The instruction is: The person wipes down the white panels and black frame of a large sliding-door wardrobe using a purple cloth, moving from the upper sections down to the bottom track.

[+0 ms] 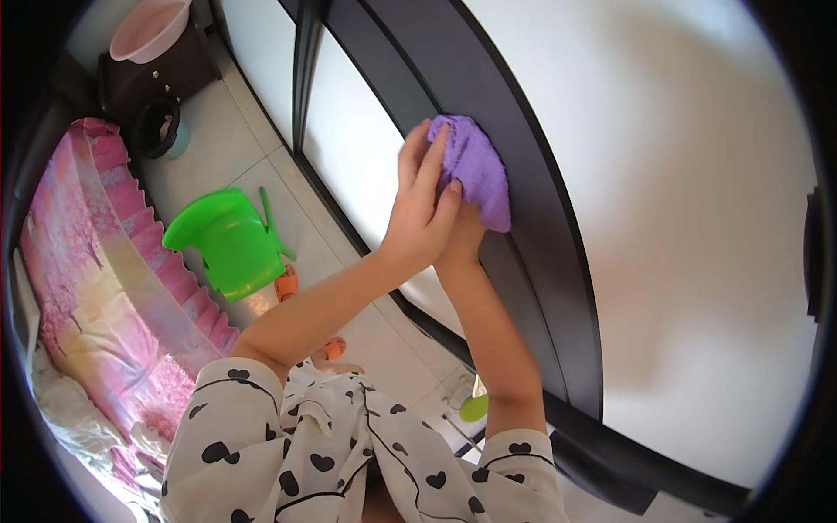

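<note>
A purple cloth (472, 163), apparently of soft towelling, is bunched at the dark panel (418, 52) of a tall white-and-dark wardrobe front. My left hand (422, 196) has its fingertips and thumb on the cloth's near edge. Just below, my right hand (463, 238) reaches up into the cloth, which hides its fingers. The two hands overlap, the left in front of the right. Whether the cloth presses against the panel cannot be made out.
A green plastic chair (235, 242) stands on the tiled floor (229, 144), near my orange slippers (286, 284). A bed with a pink frilled cover (98, 261) runs along the left. Beyond are a lined waste bin (157, 131) and a pink basin (150, 29) on a dark cabinet (137, 82).
</note>
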Motion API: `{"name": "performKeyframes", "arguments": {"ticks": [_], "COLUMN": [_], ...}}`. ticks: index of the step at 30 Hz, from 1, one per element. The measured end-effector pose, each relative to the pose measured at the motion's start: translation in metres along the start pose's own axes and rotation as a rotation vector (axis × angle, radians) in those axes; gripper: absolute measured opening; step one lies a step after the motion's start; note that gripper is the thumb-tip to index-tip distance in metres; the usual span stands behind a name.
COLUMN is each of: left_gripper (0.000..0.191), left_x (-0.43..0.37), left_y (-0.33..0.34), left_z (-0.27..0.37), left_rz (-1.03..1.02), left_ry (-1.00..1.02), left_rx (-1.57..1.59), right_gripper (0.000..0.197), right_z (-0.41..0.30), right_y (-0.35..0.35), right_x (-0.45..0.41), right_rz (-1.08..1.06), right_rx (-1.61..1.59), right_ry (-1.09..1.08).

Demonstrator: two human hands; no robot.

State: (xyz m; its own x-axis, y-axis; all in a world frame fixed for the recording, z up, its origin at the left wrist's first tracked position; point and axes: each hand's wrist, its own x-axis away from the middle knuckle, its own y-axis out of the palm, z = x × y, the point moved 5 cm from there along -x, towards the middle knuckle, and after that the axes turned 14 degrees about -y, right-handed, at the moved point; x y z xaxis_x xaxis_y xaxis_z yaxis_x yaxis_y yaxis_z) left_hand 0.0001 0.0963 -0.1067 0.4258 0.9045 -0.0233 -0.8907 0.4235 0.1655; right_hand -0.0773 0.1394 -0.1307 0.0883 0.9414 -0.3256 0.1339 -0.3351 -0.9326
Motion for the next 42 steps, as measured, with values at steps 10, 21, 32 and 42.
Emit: {"name": "performKeyframes", "arguments": {"ticks": [10, 21, 32, 42], "left_gripper": [0.079, 0.07, 0.076, 0.07], "left_x": [-0.028, -0.123, -0.078, -0.141], "left_y": [-0.024, -0.102, -0.075, -0.119], "left_z": [-0.015, 0.0, 0.001, 0.055], "left_rz": [-0.052, 0.061, -0.094, 0.039], "left_ry": [0.06, 0.097, -0.005, 0.296], "left_rx": [0.007, 0.087, 0.088, 0.076], "right_gripper": [0.04, 0.031, 0.02, 0.03], "right_z": [-0.035, -0.047, -0.019, -0.045], "right_y": [0.008, 0.047, 0.042, 0.025], "right_x": [-0.053, -0.145, -0.073, -0.169], "right_rz": [-0.349, -0.175, -0.68, -0.104], "right_rx": [0.349, 0.015, 0.093, -0.405], "right_ry": [-0.127, -0.098, 0.169, -0.219]}}
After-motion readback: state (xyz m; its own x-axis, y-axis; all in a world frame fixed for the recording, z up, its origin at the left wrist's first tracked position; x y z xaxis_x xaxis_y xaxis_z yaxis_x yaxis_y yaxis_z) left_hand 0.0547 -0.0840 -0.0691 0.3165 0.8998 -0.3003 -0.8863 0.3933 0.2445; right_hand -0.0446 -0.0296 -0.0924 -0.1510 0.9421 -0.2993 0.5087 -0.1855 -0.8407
